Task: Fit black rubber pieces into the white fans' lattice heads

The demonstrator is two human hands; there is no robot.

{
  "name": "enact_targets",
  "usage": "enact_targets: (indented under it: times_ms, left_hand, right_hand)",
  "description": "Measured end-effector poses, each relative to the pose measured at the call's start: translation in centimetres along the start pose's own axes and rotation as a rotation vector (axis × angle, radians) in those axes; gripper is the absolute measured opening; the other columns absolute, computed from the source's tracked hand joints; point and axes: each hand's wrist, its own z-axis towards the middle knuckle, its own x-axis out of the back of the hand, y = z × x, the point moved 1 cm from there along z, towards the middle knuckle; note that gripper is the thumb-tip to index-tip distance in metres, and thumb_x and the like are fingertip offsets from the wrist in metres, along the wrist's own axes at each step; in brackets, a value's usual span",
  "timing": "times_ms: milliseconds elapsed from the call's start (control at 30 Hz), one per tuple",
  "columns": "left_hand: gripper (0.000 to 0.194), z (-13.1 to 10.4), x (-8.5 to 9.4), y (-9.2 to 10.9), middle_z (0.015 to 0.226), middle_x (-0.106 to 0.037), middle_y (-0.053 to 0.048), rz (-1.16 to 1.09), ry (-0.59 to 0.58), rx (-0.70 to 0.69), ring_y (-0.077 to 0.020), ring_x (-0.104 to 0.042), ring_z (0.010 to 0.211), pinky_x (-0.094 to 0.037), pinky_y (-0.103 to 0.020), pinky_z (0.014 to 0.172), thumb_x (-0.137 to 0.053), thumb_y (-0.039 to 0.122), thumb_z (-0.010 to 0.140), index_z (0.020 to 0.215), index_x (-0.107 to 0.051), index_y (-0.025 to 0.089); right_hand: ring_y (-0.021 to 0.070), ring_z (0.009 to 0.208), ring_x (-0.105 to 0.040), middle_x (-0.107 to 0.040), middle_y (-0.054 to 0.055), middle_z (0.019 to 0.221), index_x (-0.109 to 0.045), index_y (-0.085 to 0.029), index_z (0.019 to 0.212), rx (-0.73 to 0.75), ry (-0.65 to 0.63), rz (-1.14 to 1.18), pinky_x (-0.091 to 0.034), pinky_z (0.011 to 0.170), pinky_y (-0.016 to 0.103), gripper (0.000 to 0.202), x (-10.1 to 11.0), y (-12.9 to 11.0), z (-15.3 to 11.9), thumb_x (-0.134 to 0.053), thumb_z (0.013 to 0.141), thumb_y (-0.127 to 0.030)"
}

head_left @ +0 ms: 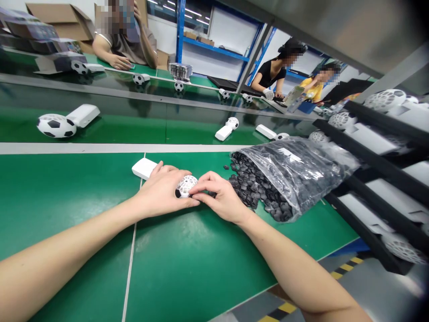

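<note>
At table (187, 264) | left hand (161, 190): holding ball (187, 183) | right hand (224, 199): touching ball

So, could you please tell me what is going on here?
The person's left hand holds a white lattice ball with a black patch showing, while the right hand touches its side; whether that hand pinches a small piece, I cannot tell. Beside it, black pieces spill from a clear plastic bag onto the green table.
</note>
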Motion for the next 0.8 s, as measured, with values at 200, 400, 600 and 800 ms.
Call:
enact_targets:
  times_ms: [200, 400, 600, 800]
  left_hand:
    - [0.058, 0.0, -0.1, 0.2, 0.099, -0.063, -0.006, -0.022, 0.024, 0.033, -0.0278, -0.050, 0.102, -0.017, -0.054, 0.102, -0.056, 0.061, 0.063, 0.105, -0.057, 0.022]
    - [0.051, 0.0, -0.2, 0.0, 0.096, -0.062, -0.006, -0.027, 0.033, -0.008, -0.0264, -0.052, 0.096, -0.024, -0.051, 0.100, -0.058, 0.054, 0.065, 0.104, -0.057, 0.020]
    - [0.069, -0.3, -0.5, -0.1, 0.112, -0.056, -0.010, -0.049, 0.018, -0.086, -0.0296, -0.040, 0.115, -0.010, -0.056, 0.104, -0.060, 0.058, 0.062, 0.118, -0.047, 0.020]
    - [0.063, -0.6, 0.1, -0.2, 0.134, -0.041, -0.010, -0.053, -0.197, -0.077, -0.0328, -0.017, 0.131, -0.009, -0.060, 0.103, -0.060, 0.039, 0.067, 0.125, -0.040, 0.023]
  right_hand:
    - [0.0189, 0.105, -0.051, -0.052, 0.006, 0.113, -0.048, -0.022, 0.107, -0.288, -0.021, 0.205, -0.047, 0.084, 0.034, 0.043, -0.3, 1.0, -0.1, -0.068, 0.069, -0.026]
    - [0.0159, 0.097, -0.058, -0.056, 0.007, 0.112, -0.044, -0.021, 0.108, -0.324, -0.085, 0.423, -0.046, 0.087, 0.034, 0.038, -0.8, 1.2, 0.0, -0.061, 0.074, -0.025]
    - [0.0142, 0.078, -0.056, -0.060, 0.004, 0.089, -0.058, -0.018, 0.090, -0.307, 0.280, -0.086, -0.047, 0.073, 0.029, 0.017, 3.2, 2.9, 0.8, -0.053, 0.080, -0.031]
    - [0.0155, 0.073, -0.053, -0.058, 0.003, 0.078, -0.065, -0.021, 0.077, -0.360, 0.101, -0.550, -0.043, 0.071, 0.030, 0.008, 4.5, 4.3, 0.5, -0.059, 0.076, -0.026]
